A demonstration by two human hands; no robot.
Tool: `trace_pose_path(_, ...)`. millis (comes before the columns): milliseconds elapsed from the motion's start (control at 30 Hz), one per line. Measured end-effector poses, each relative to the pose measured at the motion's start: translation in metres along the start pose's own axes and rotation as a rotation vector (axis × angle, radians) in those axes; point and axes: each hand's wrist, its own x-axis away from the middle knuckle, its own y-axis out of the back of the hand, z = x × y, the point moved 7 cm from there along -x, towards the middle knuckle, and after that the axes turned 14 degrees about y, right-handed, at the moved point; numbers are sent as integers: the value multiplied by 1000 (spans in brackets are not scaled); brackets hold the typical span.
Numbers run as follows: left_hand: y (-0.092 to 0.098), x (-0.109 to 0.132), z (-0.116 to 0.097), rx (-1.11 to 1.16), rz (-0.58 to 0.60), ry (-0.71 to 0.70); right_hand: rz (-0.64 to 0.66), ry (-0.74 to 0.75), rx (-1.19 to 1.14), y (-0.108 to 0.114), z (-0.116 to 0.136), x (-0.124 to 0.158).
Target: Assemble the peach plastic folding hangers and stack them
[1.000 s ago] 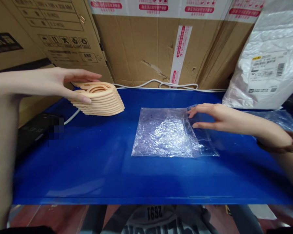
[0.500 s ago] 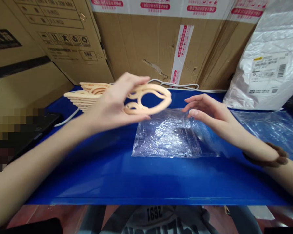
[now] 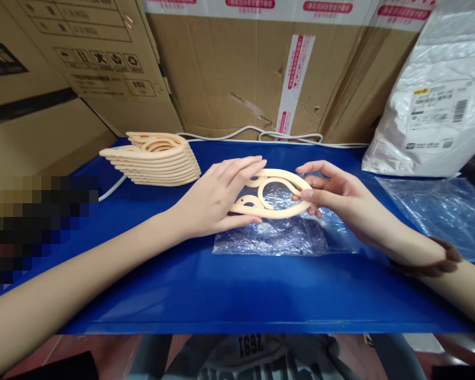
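A cream plastic folding hanger (image 3: 281, 213), folded into a leaf-shaped frame with curled inner parts, lies level between my two hands. My left hand (image 3: 209, 203) grips its left end, fingers over the top edge and thumb along the near side. At the pointed right end, my right hand (image 3: 340, 192) pinches the frame between thumb and fingers. Beneath the hanger, a clear plastic bag (image 3: 269, 240) lies flat on the blue table (image 3: 237, 295). A stack of several matching folded hangers (image 3: 158, 168) stands to the left, behind my left forearm.
Cardboard boxes (image 3: 221, 79) wall off the back and left. A white cable (image 3: 229, 138) runs along the rear of the table. At the back right leans a white parcel bag (image 3: 423, 116), with another clear plastic sheet (image 3: 439, 211) in front of it.
My left hand has carried the hanger away from the stack, to the right and lower, over the clear bag. My right hand, empty before, has closed on its right end.
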Motion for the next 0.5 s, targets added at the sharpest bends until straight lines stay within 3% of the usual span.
trace_pose_path(133,-4,0,6,-5,1,28,9,10,16,1,-1,-1)
trace_pose_path(500,9,1,-7,-20,-55,56,89,99,173,0,5,-2)
